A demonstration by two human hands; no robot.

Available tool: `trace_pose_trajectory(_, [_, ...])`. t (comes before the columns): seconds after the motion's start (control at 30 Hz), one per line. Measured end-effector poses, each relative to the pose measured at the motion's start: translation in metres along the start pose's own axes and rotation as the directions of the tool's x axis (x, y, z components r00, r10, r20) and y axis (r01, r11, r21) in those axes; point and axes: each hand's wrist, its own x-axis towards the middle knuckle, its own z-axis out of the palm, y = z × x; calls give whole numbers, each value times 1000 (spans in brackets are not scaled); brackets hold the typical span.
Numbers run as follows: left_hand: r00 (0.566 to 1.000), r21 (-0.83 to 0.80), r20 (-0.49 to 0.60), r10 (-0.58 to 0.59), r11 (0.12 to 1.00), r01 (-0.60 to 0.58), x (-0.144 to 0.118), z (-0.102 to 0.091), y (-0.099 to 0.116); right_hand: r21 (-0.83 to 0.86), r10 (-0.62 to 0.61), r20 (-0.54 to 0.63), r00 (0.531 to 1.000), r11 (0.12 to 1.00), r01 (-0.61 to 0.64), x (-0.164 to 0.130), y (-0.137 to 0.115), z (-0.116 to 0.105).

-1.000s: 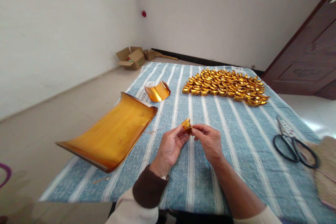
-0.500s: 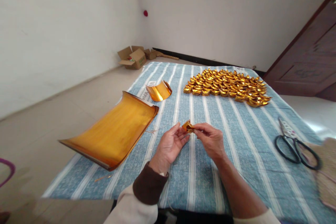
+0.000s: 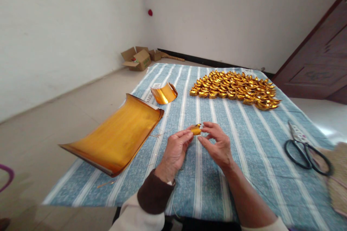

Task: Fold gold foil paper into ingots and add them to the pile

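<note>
Between thumb and fingers my left hand pinches a small folded piece of gold foil paper over the middle of the table. My right hand is just to its right, thumb and fingers apart, holding nothing. Beyond the hands, many folded gold paper ingots stand in close rows. A stack of large gold foil sheets curls up at the left, and a smaller curved stack of gold strips lies behind it.
Black-handled scissors lie at the right beside a tan cloth-like item. A blue and white striped cloth covers the table. An open cardboard box sits on the floor at the back left, and a brown door stands at the right.
The small folded foil piece has passed from my right fingers to my left, which closed on it. My right fingers have opened. The piece is turned differently.
</note>
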Motion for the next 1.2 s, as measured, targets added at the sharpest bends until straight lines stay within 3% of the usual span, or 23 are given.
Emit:
trace_pose_trajectory(0.33, [994, 121, 31, 109, 986, -112, -2, 5, -2, -9, 38, -3, 999, 999, -38, 0, -2, 2])
trace_pose_trajectory(0.47, [999, 117, 0, 51, 992, -51, -3, 4, -2, -19, 63, 24, 998, 998, -62, 1, -4, 1])
trace_pose_trajectory(0.67, [996, -48, -45, -78, 996, 75, 0, 3, 2, -12, 52, 67, 996, 999, -52, -1, -3, 2])
trace_pose_trajectory(1.2, [997, -47, -26, -76, 996, 75, 2, 1, -1, -76, -83, 122, 989, 993, 92, -4, -1, 7])
